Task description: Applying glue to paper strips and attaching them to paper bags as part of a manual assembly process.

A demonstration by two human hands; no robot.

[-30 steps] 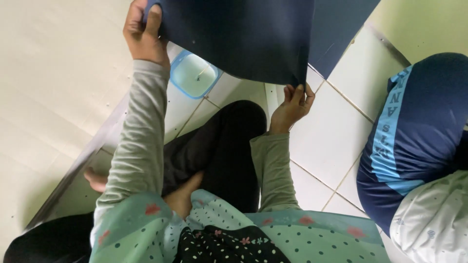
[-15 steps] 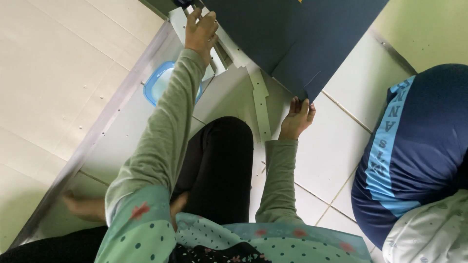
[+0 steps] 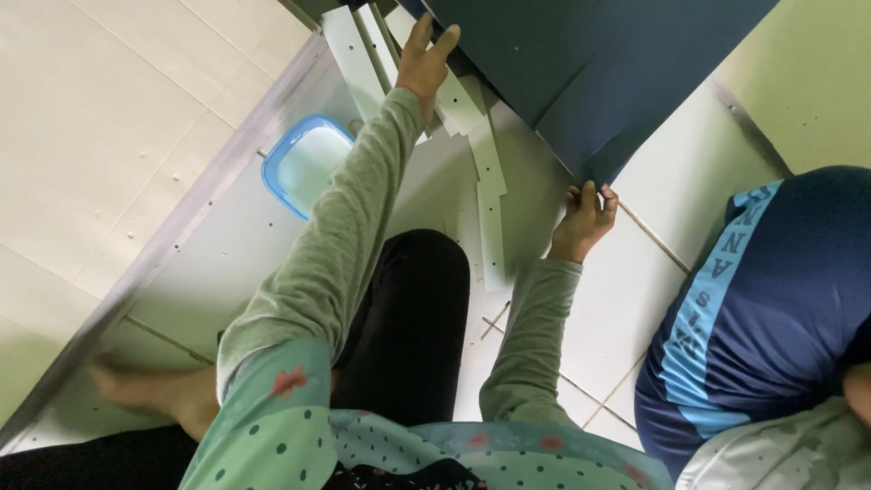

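Head view: a dark blue panel (image 3: 599, 68) is held up over the tiled floor (image 3: 626, 299). Its lower corner is pinched by the right hand (image 3: 581, 222), while its left edge is touched by the left hand (image 3: 425, 59) with fingers spread flat.

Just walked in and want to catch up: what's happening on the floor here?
A person sitting on the tiled floor has both hands on a large dark blue panel. The left hand presses flat near the panel's left edge, over some white perforated strips. The right hand pinches the panel's lower corner. A light blue tub rests on a white board beside the left arm. Another person in a dark blue top sits close on the right.
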